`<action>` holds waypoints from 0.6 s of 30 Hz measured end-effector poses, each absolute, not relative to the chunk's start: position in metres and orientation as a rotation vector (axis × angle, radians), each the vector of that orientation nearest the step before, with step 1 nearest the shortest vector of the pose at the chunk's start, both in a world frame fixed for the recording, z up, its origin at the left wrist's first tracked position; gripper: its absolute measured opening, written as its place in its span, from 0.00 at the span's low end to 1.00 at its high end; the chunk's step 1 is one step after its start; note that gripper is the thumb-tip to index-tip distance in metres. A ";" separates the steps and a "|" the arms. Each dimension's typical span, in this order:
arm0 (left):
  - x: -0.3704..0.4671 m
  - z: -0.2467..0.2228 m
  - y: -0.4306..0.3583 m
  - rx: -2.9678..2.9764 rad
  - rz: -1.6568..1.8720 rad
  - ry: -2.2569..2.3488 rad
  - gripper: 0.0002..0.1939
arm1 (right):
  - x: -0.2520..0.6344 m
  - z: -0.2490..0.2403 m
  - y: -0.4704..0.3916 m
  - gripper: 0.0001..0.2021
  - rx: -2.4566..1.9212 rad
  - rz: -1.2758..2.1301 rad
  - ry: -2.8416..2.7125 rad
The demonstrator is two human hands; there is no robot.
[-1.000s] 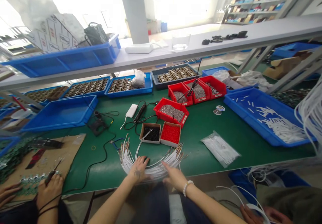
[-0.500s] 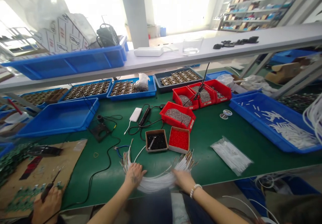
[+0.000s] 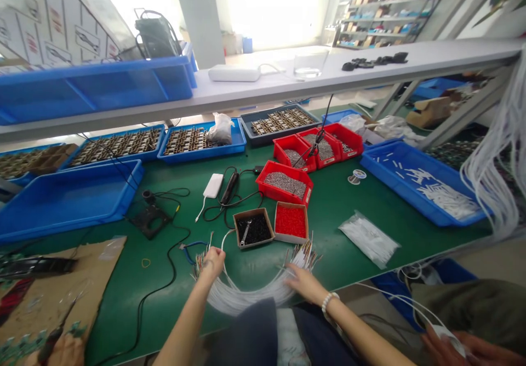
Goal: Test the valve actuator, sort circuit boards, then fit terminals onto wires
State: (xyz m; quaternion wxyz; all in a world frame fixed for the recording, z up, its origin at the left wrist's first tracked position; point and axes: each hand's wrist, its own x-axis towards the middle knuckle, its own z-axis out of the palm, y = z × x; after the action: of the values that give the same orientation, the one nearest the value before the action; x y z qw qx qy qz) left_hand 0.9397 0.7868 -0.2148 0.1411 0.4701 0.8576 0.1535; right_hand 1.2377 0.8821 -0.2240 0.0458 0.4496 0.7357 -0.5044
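A curved bundle of white cables [image 3: 246, 295] lies on the green bench in front of me, its stripped, coloured wire ends fanned out at both sides. My left hand [image 3: 212, 263] is over the left end, thumb and fingers closed on a single white cable [image 3: 224, 241] that arches up beside the box of black parts. At the right end, my right hand [image 3: 303, 282] has its fingers bent around cables near the bare ends; how many it grips is hard to make out. Small boxes of black parts [image 3: 258, 230] and red parts [image 3: 291, 221] stand just beyond the bundle.
Red bins of small metal parts [image 3: 283, 182] stand behind the boxes. A bag of white pieces [image 3: 367, 239] and a blue tray [image 3: 427, 190] are to the right. Black cords [image 3: 175, 267] cross the left side. Co-workers' hands [image 3: 61, 349] [image 3: 447, 347] show at both lower corners.
My left hand has lifted slightly and moved left, now pinching one cable. My right hand has shifted a little on the bundle. The view has turned, and a co-worker's hands have appeared lower right.
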 end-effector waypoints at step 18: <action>0.957 -0.219 0.731 0.393 0.857 2.270 0.13 | 1.232 -0.253 0.874 0.11 1.961 -2.096 1.797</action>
State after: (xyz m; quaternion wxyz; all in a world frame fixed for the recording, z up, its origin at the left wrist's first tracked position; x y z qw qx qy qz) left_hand 0.9567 0.7312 -0.2192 0.3349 0.1507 0.8702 0.3285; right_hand 1.2317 0.8740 -0.2531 -0.1223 0.5748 0.5267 -0.6142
